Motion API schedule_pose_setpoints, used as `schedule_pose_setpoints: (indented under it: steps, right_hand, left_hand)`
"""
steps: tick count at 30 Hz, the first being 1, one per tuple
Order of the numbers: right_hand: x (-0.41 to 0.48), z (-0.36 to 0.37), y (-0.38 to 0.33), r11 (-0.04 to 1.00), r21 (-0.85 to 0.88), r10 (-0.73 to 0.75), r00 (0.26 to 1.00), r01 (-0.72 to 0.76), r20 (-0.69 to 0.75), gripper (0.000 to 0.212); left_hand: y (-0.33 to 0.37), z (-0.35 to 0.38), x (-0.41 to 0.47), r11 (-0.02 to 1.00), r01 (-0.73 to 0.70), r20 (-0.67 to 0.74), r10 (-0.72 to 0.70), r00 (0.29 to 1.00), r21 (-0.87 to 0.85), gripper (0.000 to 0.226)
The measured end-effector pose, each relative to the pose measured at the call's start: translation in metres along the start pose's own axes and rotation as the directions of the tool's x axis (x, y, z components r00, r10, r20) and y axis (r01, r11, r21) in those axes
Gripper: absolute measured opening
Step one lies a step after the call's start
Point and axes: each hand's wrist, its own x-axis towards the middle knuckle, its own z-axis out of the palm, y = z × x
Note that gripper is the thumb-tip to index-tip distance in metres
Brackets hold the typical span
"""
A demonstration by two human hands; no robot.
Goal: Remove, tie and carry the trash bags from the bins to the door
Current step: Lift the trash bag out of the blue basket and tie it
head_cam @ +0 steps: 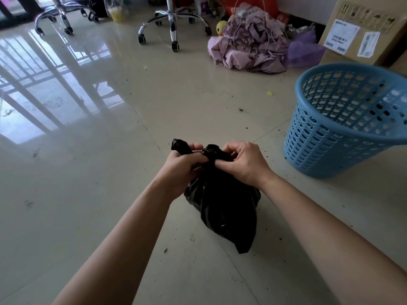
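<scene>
Lived-in room of a home, maybe doubling as workspace. Glossy pale tile floor (88, 183), crumb-speckled, mirrors a barred window. Chrome swivel-chair base (174, 25) on castors, second chair base (59, 18) further left. Lilac cloth heap (248, 47), yellow duck toy (221, 26), labelled cardboard box (361, 34) along the wall. Blue perforated plastic bin (319, 146) on the floor.

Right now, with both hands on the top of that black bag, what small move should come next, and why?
Probably pull the two twisted ends apart to cinch the knot: the left hand grips one end, the right hand pinches the other, and the black bag is out of the blue bin.
</scene>
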Motion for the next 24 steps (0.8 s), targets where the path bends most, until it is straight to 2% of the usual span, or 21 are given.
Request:
schedule_pose_setpoints:
  steps: [2,4,5,7,9,11,13,16,19,24]
  right_hand:
    - [0.000,0.002,-0.001,0.995,-0.055,-0.083,0.996,0.081,-0.041,0.020]
    - [0.000,0.003,-0.003,0.990,-0.093,-0.113,0.993,0.109,-0.042,0.021]
    - [0.000,0.002,-0.004,0.994,-0.068,-0.082,0.997,0.080,-0.014,0.022]
    - [0.000,-0.006,-0.005,0.996,0.072,0.047,0.989,-0.058,0.139,0.023]
    - [-0.002,-0.017,-0.002,0.957,0.205,0.131,0.937,-0.205,0.323,0.026]
    - [-0.003,-0.023,0.002,0.906,0.304,0.160,0.902,-0.296,0.401,0.035]
    - [-0.002,-0.024,0.007,0.881,0.351,0.184,0.912,-0.318,0.367,0.037]
    - [-0.001,-0.022,0.011,0.914,0.300,0.178,0.935,-0.272,0.306,0.025]
    - [-0.001,-0.024,0.011,0.932,0.280,0.124,0.927,-0.231,0.354,0.026]
    - [0.001,-0.030,0.008,0.932,0.268,0.121,0.904,-0.246,0.410,0.027]
  left_hand:
    - [-0.002,-0.001,0.000,0.997,-0.023,0.043,0.026,0.999,-0.078,0.019]
    - [-0.008,0.000,0.002,0.994,-0.079,-0.017,0.078,0.997,-0.081,0.022]
    - [-0.010,0.000,0.002,0.992,-0.106,-0.061,0.101,0.993,-0.075,0.025]
    - [-0.013,-0.002,0.003,0.989,-0.144,-0.124,0.140,0.982,-0.021,0.027]
    - [-0.017,-0.006,0.004,0.989,-0.142,-0.144,0.147,0.979,0.045,0.026]
    - [-0.020,-0.009,0.004,0.987,-0.134,-0.163,0.146,0.976,0.085,0.022]
    - [-0.023,-0.010,0.005,0.983,-0.141,-0.180,0.161,0.970,0.121,0.021]
    - [-0.027,-0.007,0.006,0.960,-0.163,-0.186,0.207,0.960,0.230,0.022]
    - [-0.031,-0.005,0.007,0.944,-0.183,-0.196,0.241,0.951,0.274,0.017]
    - [-0.033,-0.007,0.007,0.930,-0.203,-0.209,0.274,0.939,0.307,0.015]
